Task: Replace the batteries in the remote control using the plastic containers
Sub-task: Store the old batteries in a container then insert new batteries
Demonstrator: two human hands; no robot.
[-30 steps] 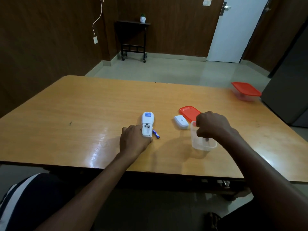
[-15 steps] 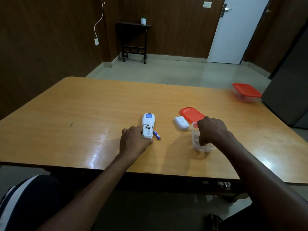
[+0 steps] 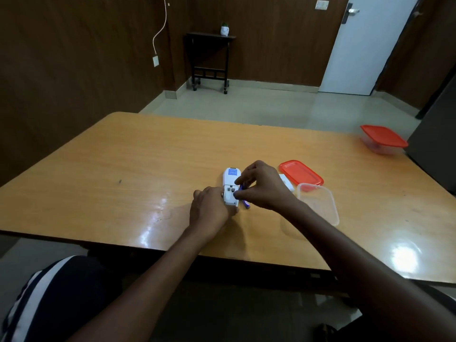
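Remote control [image 3: 230,186]: white, lying back-side up on the wooden table [image 3: 123,174]; its long axis runs away from the person, with the blue-labelled end far and the open battery bay at the near end.
Left hand [image 3: 209,213]: curled around the near end of the remote control, knuckles up, pinning it to the table; the remote sticks out beyond the hand, away from the person.
Right hand [image 3: 264,186]: over the right edge of the remote control, thumb and forefinger pinched on a purple battery [image 3: 242,186] right above the open bay; the battery runs roughly along the remote's length.
Second battery [image 3: 246,204]: purple, lying flat on the table just right of the remote's near end, under the right wrist, touching neither hand as far as can be seen.
Clear container [image 3: 318,203]: open, standing on the table to the right of the right forearm, apart from the remote.
Red lid [image 3: 301,172]: flat on the table just beyond the clear container.
Small white cover [image 3: 287,182]: partly hidden behind the right hand, beside the red lid.
Closed container [image 3: 382,139]: red-lidded, near the far right table edge, well apart from the rest.
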